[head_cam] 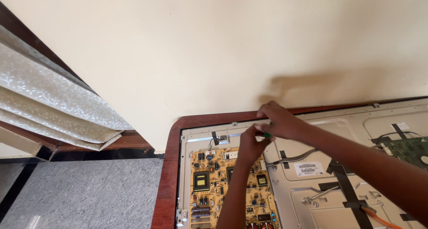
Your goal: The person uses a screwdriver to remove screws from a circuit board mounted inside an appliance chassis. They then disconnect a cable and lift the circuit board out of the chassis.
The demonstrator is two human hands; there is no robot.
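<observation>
An opened flat-screen panel [356,122] lies back-up on a wooden table [167,166]. A yellow circuit board [209,189] sits at its left end and a green board [408,149] at the right. My right hand [281,121] reaches over the panel's top edge, fingers closed around a small green-handled tool [267,133] that is mostly hidden. My left hand [250,142] comes up from below over the yellow board and pinches at the same spot, touching my right hand.
Black tape strips [343,177] and grey cable bundles [294,157] cross the metal back. An orange-handled tool [374,215] lies at the lower right. A cream wall rises behind the table; curtains [53,104] hang at left above a grey speckled floor [84,193].
</observation>
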